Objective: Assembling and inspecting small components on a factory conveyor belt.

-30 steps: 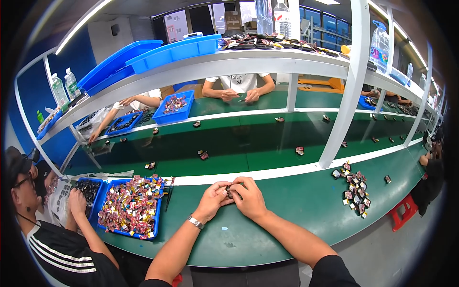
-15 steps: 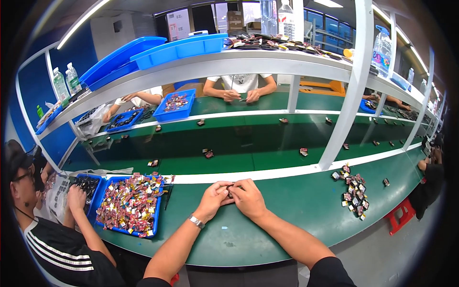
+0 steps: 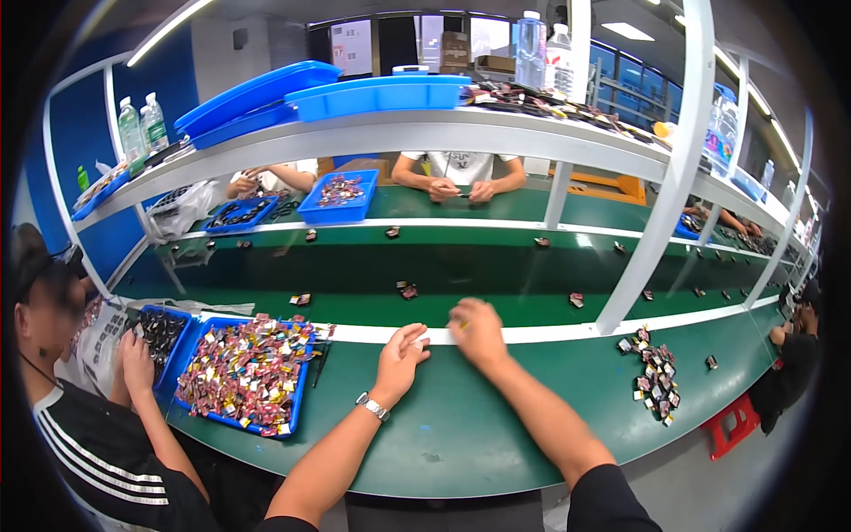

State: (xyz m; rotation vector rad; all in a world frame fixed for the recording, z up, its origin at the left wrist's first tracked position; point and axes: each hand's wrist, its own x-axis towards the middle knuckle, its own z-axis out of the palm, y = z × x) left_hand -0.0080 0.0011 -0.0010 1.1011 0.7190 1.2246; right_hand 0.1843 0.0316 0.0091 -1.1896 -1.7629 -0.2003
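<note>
My left hand (image 3: 401,362) hovers over the near green bench, a metal-banded watch at its wrist. Its thumb and fingers are loosely bent and apart, holding nothing that I can see. Farther forward and to the right, my right hand (image 3: 479,332) reaches over the white rail (image 3: 532,334) at the belt's near edge. Its fingers are bent together, their tips blurred, and what is between them I cannot make out. On my left, a blue tray (image 3: 291,426) is heaped with small electronic parts (image 3: 239,372) in pink, yellow and white. A pile of similar dark parts (image 3: 654,377) lies on the right.
Several small parts, one of them a dark pink piece (image 3: 407,290), lie along the green belt (image 3: 496,275). A white upright post (image 3: 660,168) carries the shelf above. Co-workers sit at left, opposite and far right. Black pieces (image 3: 160,332) fill another tray at left.
My hands have parted. The right has moved forward and right to the belt rail; the left has stayed back, its fingers loosened from the small dark item both were handling. The view has shifted slightly.
</note>
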